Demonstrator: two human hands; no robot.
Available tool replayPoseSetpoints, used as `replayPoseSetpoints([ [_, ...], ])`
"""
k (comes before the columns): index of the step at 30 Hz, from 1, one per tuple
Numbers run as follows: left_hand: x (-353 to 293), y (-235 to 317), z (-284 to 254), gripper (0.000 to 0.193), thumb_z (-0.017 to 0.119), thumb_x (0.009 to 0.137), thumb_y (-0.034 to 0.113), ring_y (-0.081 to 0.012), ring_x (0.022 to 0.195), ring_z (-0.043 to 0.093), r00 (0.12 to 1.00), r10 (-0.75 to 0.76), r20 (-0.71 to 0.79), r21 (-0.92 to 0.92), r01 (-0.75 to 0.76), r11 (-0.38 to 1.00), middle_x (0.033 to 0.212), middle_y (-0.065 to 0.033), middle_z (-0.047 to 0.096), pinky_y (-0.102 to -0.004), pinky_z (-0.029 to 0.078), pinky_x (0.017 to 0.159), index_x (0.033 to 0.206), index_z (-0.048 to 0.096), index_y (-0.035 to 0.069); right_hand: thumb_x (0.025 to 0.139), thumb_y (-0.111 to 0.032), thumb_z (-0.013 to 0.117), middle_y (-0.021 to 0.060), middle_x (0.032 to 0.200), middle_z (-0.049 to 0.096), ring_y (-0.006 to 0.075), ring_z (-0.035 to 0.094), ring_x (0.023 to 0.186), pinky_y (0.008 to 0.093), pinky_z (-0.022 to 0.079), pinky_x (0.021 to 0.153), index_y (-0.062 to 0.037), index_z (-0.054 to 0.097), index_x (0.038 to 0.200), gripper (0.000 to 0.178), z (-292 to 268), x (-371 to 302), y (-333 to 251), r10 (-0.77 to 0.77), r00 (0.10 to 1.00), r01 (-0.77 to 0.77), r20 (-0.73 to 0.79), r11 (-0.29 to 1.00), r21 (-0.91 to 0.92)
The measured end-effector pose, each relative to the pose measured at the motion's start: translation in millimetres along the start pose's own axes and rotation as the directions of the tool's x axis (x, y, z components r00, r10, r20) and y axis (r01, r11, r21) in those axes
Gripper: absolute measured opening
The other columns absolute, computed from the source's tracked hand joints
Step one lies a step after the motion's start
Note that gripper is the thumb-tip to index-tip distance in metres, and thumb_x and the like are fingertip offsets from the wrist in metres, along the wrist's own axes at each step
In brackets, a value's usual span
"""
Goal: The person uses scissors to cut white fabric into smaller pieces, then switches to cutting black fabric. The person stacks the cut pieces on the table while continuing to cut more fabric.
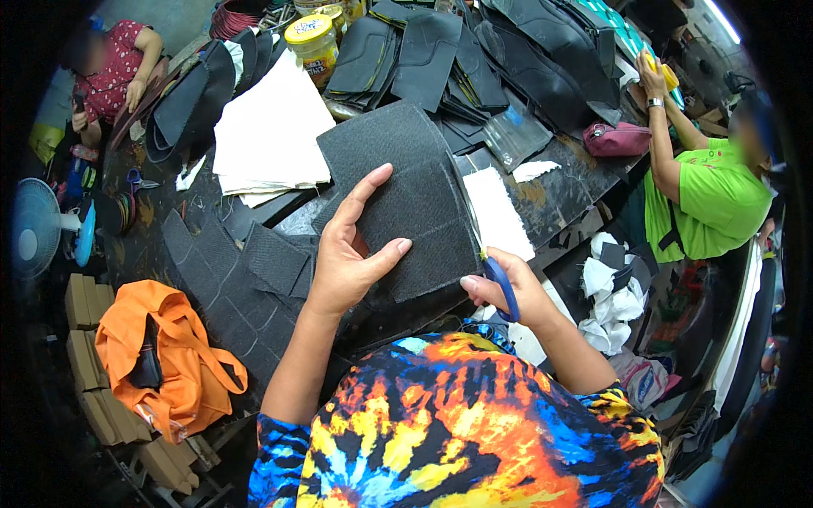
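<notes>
My left hand (347, 245) grips a dark grey-black, curved sheet of textured material (406, 169), with thumb and index finger on top and the other fingers underneath. Blue-handled scissors (505, 292) are in my right hand (527, 296), thumb at the handle. Their blades lie along the sheet's right edge, and I cannot tell how far they are spread. Beneath and left of the sheet lie smaller black cut pieces (275, 261) and a larger black sheet with pale lines (222, 292). A white piece of cloth (495, 207) lies just right of the blades.
White sheets (269, 127) are stacked at the left rear, near a yellow-lidded jar (312, 51). Black panels (428, 59) crowd the back. A maroon pouch (618, 138) lies right; an orange bag (174, 356) lies left. A co-worker in green (707, 199) works at right, another person at far left.
</notes>
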State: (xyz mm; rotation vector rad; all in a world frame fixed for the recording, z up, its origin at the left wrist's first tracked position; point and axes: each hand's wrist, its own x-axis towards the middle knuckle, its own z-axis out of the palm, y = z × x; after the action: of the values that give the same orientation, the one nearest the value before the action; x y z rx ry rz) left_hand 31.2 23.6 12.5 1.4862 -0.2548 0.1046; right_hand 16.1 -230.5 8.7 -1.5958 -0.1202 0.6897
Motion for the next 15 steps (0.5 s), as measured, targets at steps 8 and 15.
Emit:
replayPoseSetpoints([
  [8,-5.5,-3.0,11.9,0.074,0.073,0.077,-0.001,-0.0218,0.138,0.044,0.995,-0.011,0.103,0.037,0.007,0.999,0.146,-0.0131,0.05,-0.033,0.031,0.116,0.146,0.046,0.0,0.094,-0.025,0.071,-0.0008,0.088,0.062,0.0055,0.058,0.078,0.0232,0.049,0.068,-0.0034,0.061,0.102,0.025,-2.7,2.4,-5.2,-0.065,0.995,0.072,-0.074,0.994,0.088],
  [15,-7.0,-5.4,17.7,0.073,0.073,0.076,0.0,-0.0222,0.138,0.044,0.995,-0.022,0.101,0.011,0.021,1.0,0.147,-0.0131,0.05,-0.0333,0.031,0.116,0.145,0.047,0.0,0.093,-0.026,0.072,-0.0031,0.081,0.062,0.0056,0.057,0.078,0.0227,0.047,0.069,-0.0021,0.065,0.102,0.026,-3.4,-5.4,-9.1,0.009,0.997,0.0,-0.079,0.994,0.106],
])
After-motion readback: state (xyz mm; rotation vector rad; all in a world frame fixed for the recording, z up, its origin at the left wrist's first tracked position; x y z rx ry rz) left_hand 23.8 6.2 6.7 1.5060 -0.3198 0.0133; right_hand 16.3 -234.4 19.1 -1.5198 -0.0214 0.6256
